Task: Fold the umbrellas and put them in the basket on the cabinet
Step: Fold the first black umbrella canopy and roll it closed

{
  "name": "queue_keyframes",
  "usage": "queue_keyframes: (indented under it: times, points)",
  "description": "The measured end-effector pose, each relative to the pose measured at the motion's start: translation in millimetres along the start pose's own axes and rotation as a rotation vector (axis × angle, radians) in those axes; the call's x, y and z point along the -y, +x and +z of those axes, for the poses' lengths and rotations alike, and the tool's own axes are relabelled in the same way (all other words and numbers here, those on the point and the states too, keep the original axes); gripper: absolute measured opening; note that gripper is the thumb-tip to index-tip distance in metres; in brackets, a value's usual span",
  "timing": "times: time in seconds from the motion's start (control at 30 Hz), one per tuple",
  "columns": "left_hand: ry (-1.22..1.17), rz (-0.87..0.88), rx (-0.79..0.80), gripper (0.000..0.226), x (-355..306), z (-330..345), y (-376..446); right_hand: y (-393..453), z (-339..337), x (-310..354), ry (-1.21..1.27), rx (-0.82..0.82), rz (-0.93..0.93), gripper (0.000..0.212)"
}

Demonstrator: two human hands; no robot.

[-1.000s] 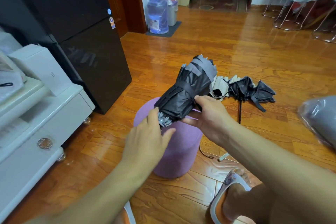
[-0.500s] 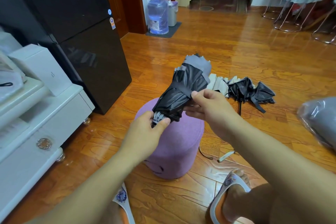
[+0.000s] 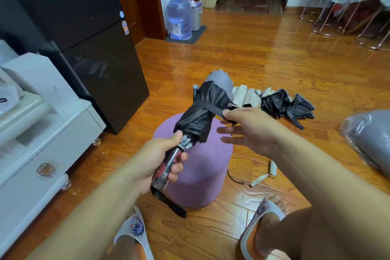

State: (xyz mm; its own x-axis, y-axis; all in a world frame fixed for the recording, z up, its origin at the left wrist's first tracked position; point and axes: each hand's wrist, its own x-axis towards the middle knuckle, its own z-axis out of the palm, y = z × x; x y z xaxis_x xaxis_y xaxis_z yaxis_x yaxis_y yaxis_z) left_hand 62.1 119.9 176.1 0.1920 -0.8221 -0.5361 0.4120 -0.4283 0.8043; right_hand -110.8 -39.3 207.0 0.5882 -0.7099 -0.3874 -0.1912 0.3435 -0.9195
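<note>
No legible text — the round and rectangular stickers on the black refrigerator, the label on the water bottle, and a small mark on the white box are all too blurred to read.

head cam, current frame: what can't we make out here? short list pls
- Basket: none visible in the head view; the cabinet is cut by the left edge.
- Strap fastening: right hand pinches the strap end, covering any fastener.
- Umbrella handle: largely wrapped by the left hand.
- Second umbrella on the floor: partly behind the held umbrella, so its fold state is unclear.
</note>
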Motion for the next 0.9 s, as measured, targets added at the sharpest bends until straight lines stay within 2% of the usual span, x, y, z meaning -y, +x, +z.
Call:
queue_keyframes:
  times: [0.07,0.13,0.2,0.27,0.3,0.37,0.47,0.5,0.57,0.6,0.67,0.7,0.73,0.83,0.9]
  points:
    - [-0.149,-0.068,0.147,0.037,-2,-1,-4,-1,2,-1,0.020,0.079,0.022,0.025]
    - [-0.233,-0.078,0.254,0.046,0,-3,-4,-3,5,2,0.060,0.152,-0.038,0.032]
    - [-0.297,-0.077,0.398,0.051,5,-7,-1,-10,11,5,0.112,0.192,-0.140,0.026]
    - [-0.353,-0.104,0.530,0.051,8,-11,2,-15,15,4,0.066,0.164,-0.239,0.027]
    - [-0.321,-0.109,0.518,0.052,8,-11,3,-16,16,2,0.009,0.123,-0.275,0.029]
    - [-0.129,-0.098,0.326,0.057,8,-7,6,-15,17,0,-0.068,0.026,-0.316,0.029]
    - [0.241,0.085,-0.220,0.052,10,3,14,-11,18,-4,-0.039,-0.114,-0.290,0.028]
    - [0.382,0.205,-0.370,0.060,10,8,12,-10,21,-5,-0.023,-0.153,-0.270,0.029]
    - [0.700,0.448,-0.421,0.081,15,27,4,-9,29,-11,-0.026,-0.232,-0.238,0.031]
    - [0.882,0.508,-0.425,0.091,20,38,1,-9,34,-15,-0.068,-0.265,-0.237,0.031]
    - [1.249,0.513,-0.524,0.106,31,53,1,-6,42,-25,-0.159,-0.271,-0.244,0.030]
    - [1.353,0.504,-0.563,0.107,33,52,6,-5,44,-27,-0.186,-0.251,-0.237,0.030]
    - [1.352,0.507,-0.564,0.104,32,48,10,-4,45,-26,-0.201,-0.218,-0.223,0.029]
    - [0.860,0.549,-0.409,0.078,17,27,19,2,32,-11,-0.203,-0.101,-0.157,0.022]
    - [0.711,0.567,-0.367,0.062,13,22,19,3,24,-1,-0.237,-0.107,-0.129,0.022]
